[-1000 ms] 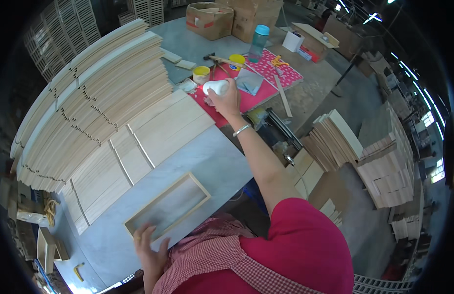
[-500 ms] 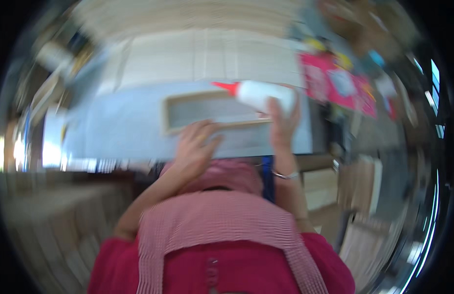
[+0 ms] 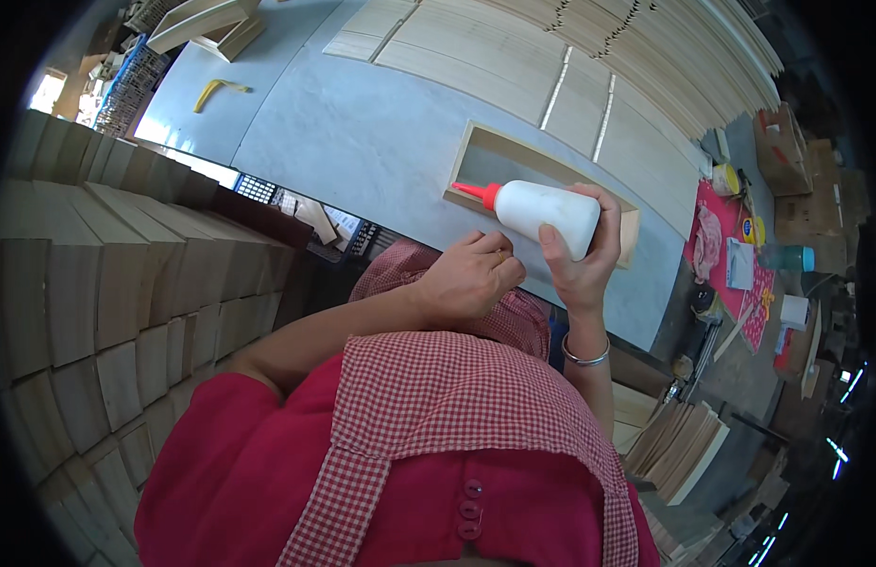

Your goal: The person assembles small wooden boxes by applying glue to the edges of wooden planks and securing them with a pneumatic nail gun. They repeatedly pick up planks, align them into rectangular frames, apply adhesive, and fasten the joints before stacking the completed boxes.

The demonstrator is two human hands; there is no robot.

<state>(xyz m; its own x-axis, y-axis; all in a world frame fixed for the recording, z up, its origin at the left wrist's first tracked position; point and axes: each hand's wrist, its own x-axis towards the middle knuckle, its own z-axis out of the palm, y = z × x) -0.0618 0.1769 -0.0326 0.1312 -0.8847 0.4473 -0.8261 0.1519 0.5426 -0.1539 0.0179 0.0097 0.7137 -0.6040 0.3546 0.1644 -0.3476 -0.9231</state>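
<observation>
My right hand (image 3: 586, 257) grips a white squeeze bottle (image 3: 544, 212) with a red cap and nozzle. The bottle lies nearly level, its red tip pointing left. Behind and partly hidden by it, a shallow rectangular wooden frame (image 3: 630, 236) rests on the grey tabletop (image 3: 353, 132). Close to the table's near edge, my left hand (image 3: 471, 276) is closed with its fingers curled in, just left of the bottle and apart from it. What its fingers hold, if anything, is hidden.
Flat pale boards (image 3: 476, 66) cover the far side of the table. A yellow tool (image 3: 218, 93) and small wooden frames (image 3: 211, 24) lie at the far left. Stacked wood blocks (image 3: 117, 274) rise at my left. Right of the table, a pink cloth (image 3: 707, 231) bears small items.
The view has swung, so the table now slants. My left hand has come off the frame's near edge toward me and curled closed. The right hand still holds the bottle, now in front of the frame.
</observation>
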